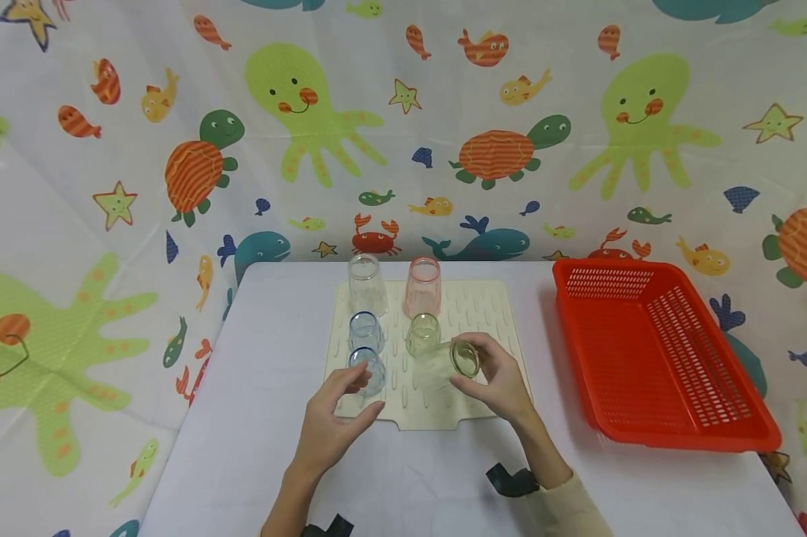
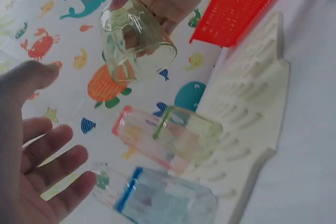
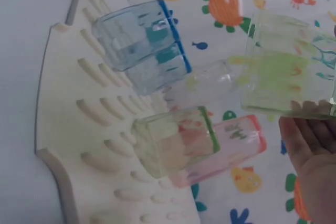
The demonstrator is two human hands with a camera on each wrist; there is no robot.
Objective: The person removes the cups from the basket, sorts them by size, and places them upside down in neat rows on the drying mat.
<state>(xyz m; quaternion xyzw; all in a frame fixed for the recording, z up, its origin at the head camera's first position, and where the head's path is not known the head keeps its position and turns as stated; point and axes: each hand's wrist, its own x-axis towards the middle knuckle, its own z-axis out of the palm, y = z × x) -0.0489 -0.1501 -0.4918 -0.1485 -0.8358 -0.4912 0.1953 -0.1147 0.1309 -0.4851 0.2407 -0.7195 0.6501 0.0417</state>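
My right hand (image 1: 504,380) grips a green glass (image 1: 466,359) by its side, held tilted above the right part of the cream drying mat (image 1: 470,313). My left hand (image 1: 333,421) holds nothing; its fingers are apart, close to the nearer blue-rimmed glass (image 1: 371,377). Behind that stands a second blue-rimmed glass (image 1: 366,333). Another green glass (image 1: 423,335) is on the mat, left of the held one. At the back of the mat are a tall clear glass (image 1: 367,287) and a tall pink glass (image 1: 422,289). The left wrist view shows the held glass (image 2: 137,43) in the air.
A red plastic basket (image 1: 652,365) with slotted walls sits on the right side of the white-covered table (image 1: 276,328). Behind the table hangs a sheet (image 1: 410,149) printed with sea animals.
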